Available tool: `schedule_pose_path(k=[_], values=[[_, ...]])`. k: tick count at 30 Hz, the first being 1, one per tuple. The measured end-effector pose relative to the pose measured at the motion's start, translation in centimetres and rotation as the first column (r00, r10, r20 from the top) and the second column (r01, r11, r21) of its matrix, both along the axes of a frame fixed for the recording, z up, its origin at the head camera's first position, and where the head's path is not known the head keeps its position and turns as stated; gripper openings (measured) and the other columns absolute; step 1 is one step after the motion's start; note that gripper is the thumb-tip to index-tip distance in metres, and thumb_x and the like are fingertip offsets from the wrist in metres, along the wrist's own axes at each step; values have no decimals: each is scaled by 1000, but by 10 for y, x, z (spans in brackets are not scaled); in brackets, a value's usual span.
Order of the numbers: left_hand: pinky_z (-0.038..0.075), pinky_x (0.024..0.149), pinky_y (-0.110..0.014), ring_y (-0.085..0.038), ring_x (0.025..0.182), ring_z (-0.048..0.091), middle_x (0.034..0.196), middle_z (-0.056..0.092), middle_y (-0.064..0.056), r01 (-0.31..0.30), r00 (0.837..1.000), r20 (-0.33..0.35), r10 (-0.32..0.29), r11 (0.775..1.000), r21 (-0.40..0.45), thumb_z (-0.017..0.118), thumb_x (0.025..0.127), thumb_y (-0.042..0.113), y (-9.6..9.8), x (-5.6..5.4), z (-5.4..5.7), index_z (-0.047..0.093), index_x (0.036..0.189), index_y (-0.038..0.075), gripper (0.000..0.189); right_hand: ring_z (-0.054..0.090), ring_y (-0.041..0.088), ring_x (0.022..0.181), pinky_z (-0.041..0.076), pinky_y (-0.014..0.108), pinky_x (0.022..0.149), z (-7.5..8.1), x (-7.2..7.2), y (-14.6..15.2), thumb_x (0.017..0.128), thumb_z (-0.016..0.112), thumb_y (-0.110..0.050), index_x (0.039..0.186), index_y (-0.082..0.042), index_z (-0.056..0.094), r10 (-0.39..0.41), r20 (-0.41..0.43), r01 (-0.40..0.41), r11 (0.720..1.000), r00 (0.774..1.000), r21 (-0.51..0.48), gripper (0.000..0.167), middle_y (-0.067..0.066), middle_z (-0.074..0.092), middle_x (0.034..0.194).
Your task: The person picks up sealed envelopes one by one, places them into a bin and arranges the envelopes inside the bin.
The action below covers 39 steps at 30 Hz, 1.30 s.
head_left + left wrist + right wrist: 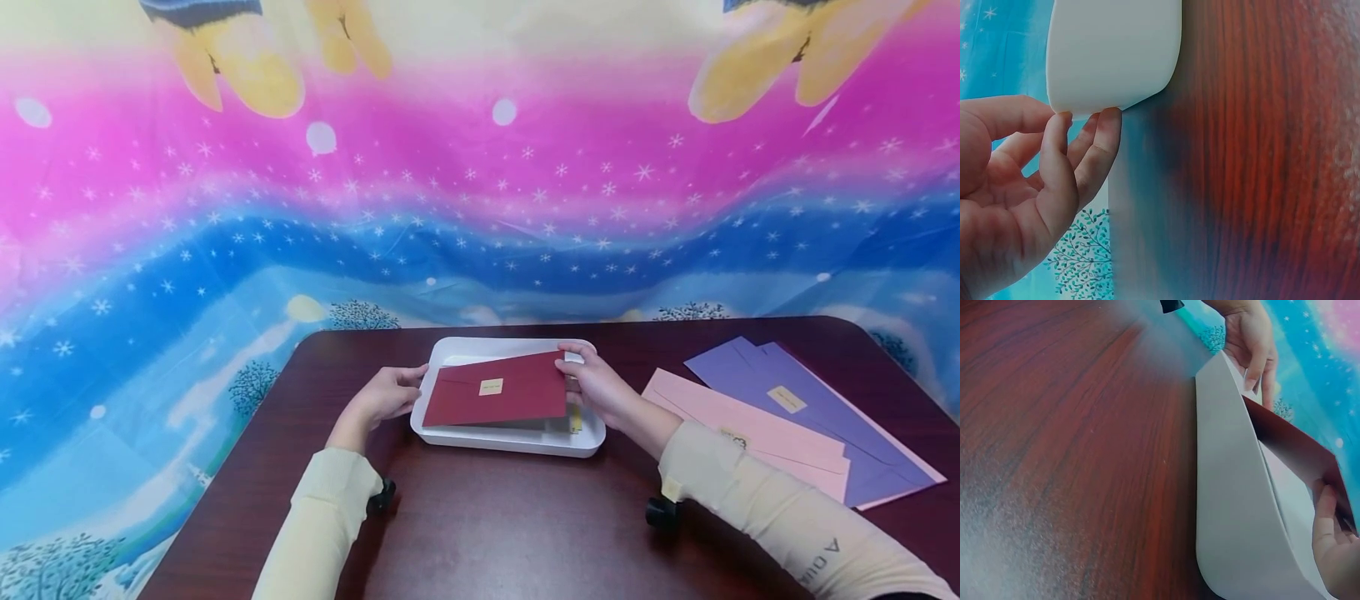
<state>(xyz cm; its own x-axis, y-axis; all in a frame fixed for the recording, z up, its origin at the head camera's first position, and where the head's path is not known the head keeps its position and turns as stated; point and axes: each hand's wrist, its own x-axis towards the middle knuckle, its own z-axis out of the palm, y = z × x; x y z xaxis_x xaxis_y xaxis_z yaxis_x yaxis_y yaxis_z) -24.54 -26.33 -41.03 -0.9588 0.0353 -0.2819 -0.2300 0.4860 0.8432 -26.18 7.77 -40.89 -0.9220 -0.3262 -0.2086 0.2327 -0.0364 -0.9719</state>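
Closest of all are two pale sleeves (772, 500), one on each arm, with a small black thing (662, 512) near each wrist. The arms reach out over a shiny dark red-brown tabletop (487, 533) to a white tray (510, 442) with round corners. The hands are both busy. The left hand (384, 393) has bent fingers, and its tips hold on to the left end of the tray. The right hand (600, 390) pinches the right edge of a dark red envelope (517, 404). The red envelope is over the tray, tipped so its right side is up higher and its left end is low, near the tray's left side. A little pale sticker (491, 387) sits on top of it. Some white stuff and a bit of yellow (576, 419) peek out below it, but I can't tell what they are. To the right, pink envelopes (697, 404) lie partly on top of purple envelopes (806, 421), and the purple has a pale sticker too. Behind the tabletop hangs a bright cloth (480, 192), pink and blue, with white snowflakes and little trees.
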Motion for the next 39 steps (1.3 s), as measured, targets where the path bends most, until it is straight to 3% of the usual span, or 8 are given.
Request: schedule_pose_path(k=[3, 5, 7, 13, 16, 22, 28, 39], values=[[47, 64, -26, -12, 60, 43, 147, 52, -26, 3, 1000, -2, -3, 1000, -2, 56, 99, -3, 1, 0, 0, 50, 151, 5, 53, 59, 29, 121, 51, 39, 97, 3, 0, 3, 109, 42, -10, 161, -2, 17, 45, 1, -45, 998, 999, 48, 59, 24, 51, 136], [50, 67, -26, -13, 67, 49, 147, 52, -26, -2, 1000, 2, 2, 1000, -7, 56, 99, -2, 1, 0, 1, 50, 151, 6, 53, 43, 39, 139, 44, 48, 108, 6, 1, 5, 109, 41, -12, 163, -1, 9, 86, 2, -86, 994, 996, 72, 64, 32, 35, 153], [52, 71, -28, -15, 77, 54, 147, 52, -26, -5, 1000, 8, 5, 1000, -15, 57, 99, -2, 2, 0, 1, 50, 152, 6, 53, 29, 45, 146, 36, 54, 113, 8, 2, 8, 109, 42, -11, 164, 1, 4, 113, 6, -113, 990, 994, 79, 68, 34, 24, 160], [56, 81, -31, -23, 103, 61, 146, 53, -25, -10, 1000, 19, 11, 1000, -21, 58, 99, -1, 3, 0, 2, 50, 152, 7, 53, 29, 49, 145, 34, 55, 113, 13, 6, 17, 107, 44, -7, 162, 3, -5, 137, -24, -135, 989, 990, 58, 74, 35, 13, 163], [57, 81, -29, -24, 109, 61, 144, 55, -26, -10, 1000, 20, 10, 1000, -14, 58, 100, -2, 3, -1, 1, 50, 151, 6, 53, 29, 51, 144, 34, 55, 113, 13, 7, 22, 107, 42, -6, 161, 3, -8, 146, -47, -145, 989, 988, 37, 75, 33, 8, 165], [55, 77, -28, -23, 104, 61, 144, 55, -25, -19, 1000, 20, 19, 1000, -9, 57, 99, -3, 2, -2, 1, 50, 151, 5, 53, 26, 51, 145, 32, 53, 114, 13, 9, 28, 107, 38, -2, 160, 4, -10, 146, -66, -148, 989, 987, -14, 72, 35, 4, 164], [56, 78, -28, -23, 106, 61, 145, 55, -24, -26, 999, 26, 27, 1000, -16, 58, 100, -2, 3, -2, 2, 50, 151, 6, 53, 23, 49, 147, 29, 54, 115, 13, 10, 32, 106, 40, -1, 160, 6, -7, 146, -78, -145, 989, 986, 10, 72, 37, 2, 163], [56, 80, -29, -24, 109, 61, 145, 55, -24, -42, 999, 29, 43, 999, -18, 59, 100, -1, 4, 0, 3, 50, 152, 7, 54, 29, 50, 144, 34, 50, 114, 17, 8, 44, 108, 39, -5, 161, 7, 6, 141, -104, -137, 990, 985, 37, 64, 34, 13, 164]])
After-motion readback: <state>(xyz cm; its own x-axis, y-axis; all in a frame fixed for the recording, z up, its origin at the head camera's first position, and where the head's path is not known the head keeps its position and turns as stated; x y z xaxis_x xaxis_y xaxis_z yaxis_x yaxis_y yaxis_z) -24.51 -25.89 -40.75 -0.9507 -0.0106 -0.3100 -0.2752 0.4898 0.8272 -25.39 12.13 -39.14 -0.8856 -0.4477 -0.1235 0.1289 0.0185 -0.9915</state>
